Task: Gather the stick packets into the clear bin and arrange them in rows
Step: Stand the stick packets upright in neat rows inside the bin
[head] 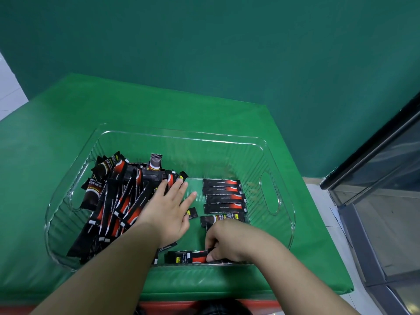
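With the right hand (223, 243) pinching a stick packet (188, 257) at the near wall of the clear bin (268, 151), lay parallel below the row (223, 196), keeping the left hand (169, 206) flat on the pile (116, 201).

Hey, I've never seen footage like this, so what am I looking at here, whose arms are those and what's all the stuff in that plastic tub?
There is no machine here. One camera worn on a person's head looks down at their own two bare arms. A clear bin sits on a green padded table. A jumbled pile of stick packets, black and red, fills its left side. On the right, a neat row of packets lies stacked side by side. The left hand rests flat with straight fingers against the pile. The right hand pinches the end of one packet lying along the bin's near wall.
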`<state>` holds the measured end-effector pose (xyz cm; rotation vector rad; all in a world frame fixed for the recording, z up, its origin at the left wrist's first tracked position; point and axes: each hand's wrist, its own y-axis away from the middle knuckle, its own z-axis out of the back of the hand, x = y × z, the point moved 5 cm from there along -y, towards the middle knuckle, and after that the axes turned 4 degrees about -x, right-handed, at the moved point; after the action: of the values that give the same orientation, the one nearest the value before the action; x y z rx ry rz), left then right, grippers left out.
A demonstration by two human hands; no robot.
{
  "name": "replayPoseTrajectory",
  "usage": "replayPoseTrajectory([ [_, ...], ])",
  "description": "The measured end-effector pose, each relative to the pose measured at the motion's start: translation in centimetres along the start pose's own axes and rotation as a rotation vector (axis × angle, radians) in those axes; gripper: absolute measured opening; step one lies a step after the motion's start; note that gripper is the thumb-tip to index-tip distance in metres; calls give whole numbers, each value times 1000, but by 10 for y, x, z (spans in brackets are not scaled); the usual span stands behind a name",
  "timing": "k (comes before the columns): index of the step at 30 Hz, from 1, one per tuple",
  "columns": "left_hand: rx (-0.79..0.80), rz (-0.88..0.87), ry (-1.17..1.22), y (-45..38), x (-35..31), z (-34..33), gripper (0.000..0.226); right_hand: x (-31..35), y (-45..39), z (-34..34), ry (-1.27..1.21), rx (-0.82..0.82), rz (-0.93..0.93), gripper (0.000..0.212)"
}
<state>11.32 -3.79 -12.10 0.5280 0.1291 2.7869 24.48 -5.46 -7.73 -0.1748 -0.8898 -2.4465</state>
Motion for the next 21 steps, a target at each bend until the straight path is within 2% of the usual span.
replayPoseTrajectory([
  [5, 64, -37, -52, -3, 2, -1, 68, -14, 11, 22, -198, -145, 20, 15],
  [7, 47, -34, -17, -1, 2, 1, 67, -23, 13, 33, -259, -293, 4, 7],
  [10, -3, -6, 15, 2, 0, 2, 63, -31, 12, 44, -482, -547, -71, 11],
  [13, 8, 3, 27, 1, 1, 1, 61, -33, 0, 51, -642, -694, -167, 15],
  [17, -36, -8, 34, 2, 0, 3, 63, -39, -27, 49, -740, -714, -282, 27],
  [21, -85, -2, 51, 4, 1, 3, 66, -29, -51, 45, -725, -544, -350, 42],
])
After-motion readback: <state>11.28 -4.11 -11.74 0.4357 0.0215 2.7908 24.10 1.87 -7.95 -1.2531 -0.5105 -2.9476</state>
